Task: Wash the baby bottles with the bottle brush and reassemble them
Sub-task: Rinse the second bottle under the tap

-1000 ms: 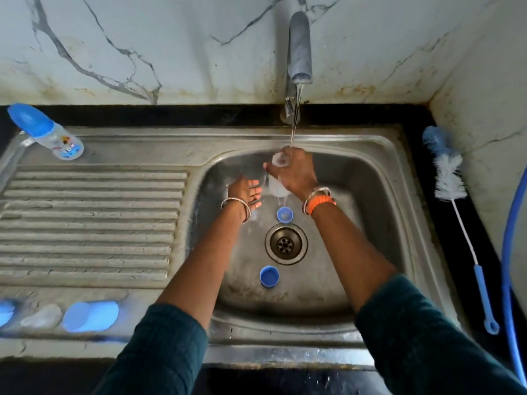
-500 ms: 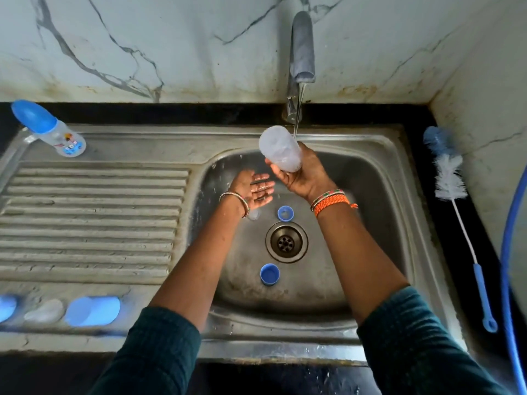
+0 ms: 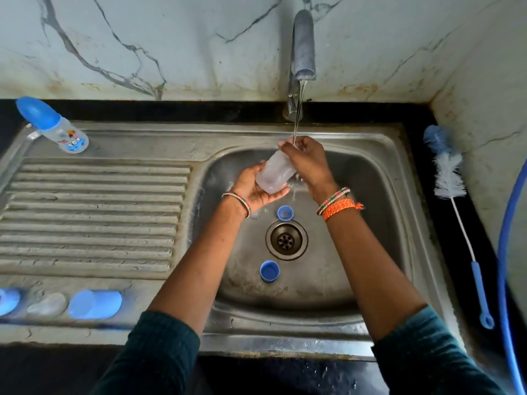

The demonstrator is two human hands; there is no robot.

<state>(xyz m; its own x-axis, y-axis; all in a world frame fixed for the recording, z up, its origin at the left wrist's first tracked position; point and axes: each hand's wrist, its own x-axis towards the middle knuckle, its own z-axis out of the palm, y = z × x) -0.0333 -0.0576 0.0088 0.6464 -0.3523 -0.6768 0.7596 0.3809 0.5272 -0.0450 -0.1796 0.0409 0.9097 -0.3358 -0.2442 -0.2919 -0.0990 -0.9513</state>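
veined marble wall (image 3: 142,38), black countertop (image 3: 199,111), dim light

Soft daylight falls on the marble wall above the tap (image 3: 303,44), bright up there and dimmer down in the sink (image 3: 370,172) below it, with only faint glare on the steel rim. The near edge, far below the tap, sinks into dark shadow. Lower left of the tap, the blue caps (image 3: 94,305) smear into blur, and straight lines bow towards the corners

A home kitchen: a worn stainless-steel sink with ribbed drainboard (image 3: 94,212) set in black stone counter (image 3: 199,109), grey running tap (image 3: 303,44), stained white marble-veined wall (image 3: 142,38).
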